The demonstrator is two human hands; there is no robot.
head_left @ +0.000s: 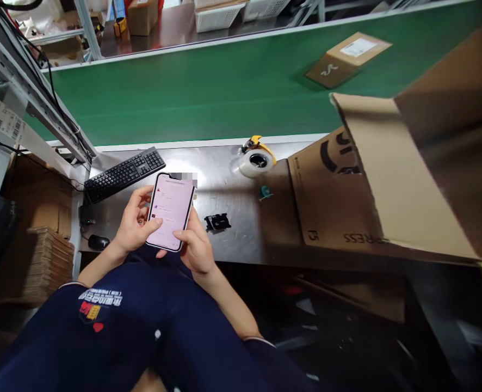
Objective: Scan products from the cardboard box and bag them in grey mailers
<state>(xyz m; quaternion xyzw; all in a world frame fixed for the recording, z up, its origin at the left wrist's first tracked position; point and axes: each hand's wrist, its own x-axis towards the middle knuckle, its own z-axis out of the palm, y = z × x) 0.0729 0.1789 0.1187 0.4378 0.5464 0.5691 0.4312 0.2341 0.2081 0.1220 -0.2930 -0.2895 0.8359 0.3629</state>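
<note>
A smartphone with a lit pinkish screen is held upright between both hands, close to my body at the table's front edge. My left hand is closed round its left side, thumb over the screen. My right hand grips the lower right side, its thumb also on the glass. Just right of the phone, a small black plastic part lies on the metal table. Beyond it stands a tape dispenser with a clear roll and yellow frame. A small teal object lies nearby.
A black keyboard and mouse lie to the left. A large open cardboard box takes up the right side. Behind the table runs a green conveyor belt bearing a small carton. Flat cardboard is stacked at lower left.
</note>
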